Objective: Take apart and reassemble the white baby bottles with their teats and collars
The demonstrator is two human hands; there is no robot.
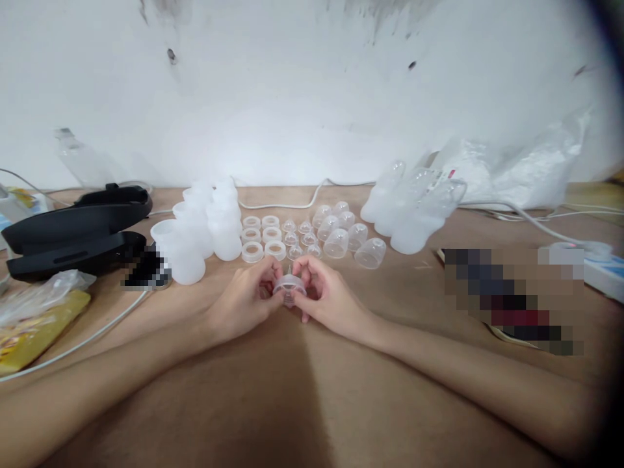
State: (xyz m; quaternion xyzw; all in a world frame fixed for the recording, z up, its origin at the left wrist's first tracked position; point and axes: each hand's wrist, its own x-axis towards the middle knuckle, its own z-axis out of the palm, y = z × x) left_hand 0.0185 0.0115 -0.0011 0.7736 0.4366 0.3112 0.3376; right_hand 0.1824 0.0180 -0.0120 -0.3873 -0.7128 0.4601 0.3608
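My left hand (pixel 241 299) and my right hand (pixel 341 300) meet near the middle of the table, fingers curled round a translucent baby bottle collar (pixel 290 282). A clear nipple tip (pixel 289 268) pokes up from it. Just beyond my hands, white collar rings (pixel 252 251) lie in rows. Beside them are several clear silicone nipples (pixel 308 239). Clear dome caps (pixel 336 244) stand to the right of the nipples, one tilted on its side. Fingers hide parts of the collar's sides.
Open frosted bottles (pixel 188 263) stand in rows at the left, and capped bottles (pixel 412 227) at the right. A black case (pixel 78 221) and a plastic packet (pixel 43 318) lie far left. A plastic bag (pixel 526 169), white cables and a power strip (pixel 604 273) are at right.
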